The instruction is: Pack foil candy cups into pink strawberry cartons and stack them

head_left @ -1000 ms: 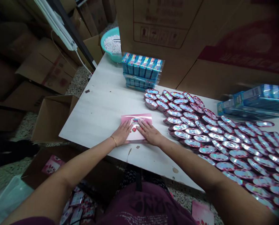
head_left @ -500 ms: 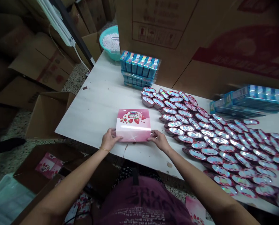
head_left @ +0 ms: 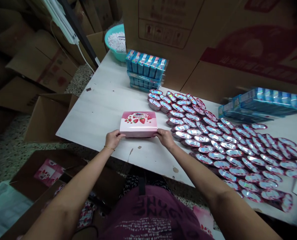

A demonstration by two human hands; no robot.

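Pink carton with strawberry print is seen erected into box shape, sitting on the worktop near its front edge. It is gripped at both near corners: left hand closed on the left corner, right hand closed on the right corner, fingers curled round the edges. Nothing else is held.

Progress, judged from the layout: carton is formed, and no contents can be seen in it; the opening can't be made out from this angle. A large spread of foil-lidded cups is laid in rows just right of the carton, nearest ones close to the right hand, none touched. So forming looks done, while filling and closing appear left.

Also noted: blue packs stacked at the far side, more blue packs far right, teal bowl with white pieces behind, open cardboard box on the floor left, flat pink cartons in a box below.
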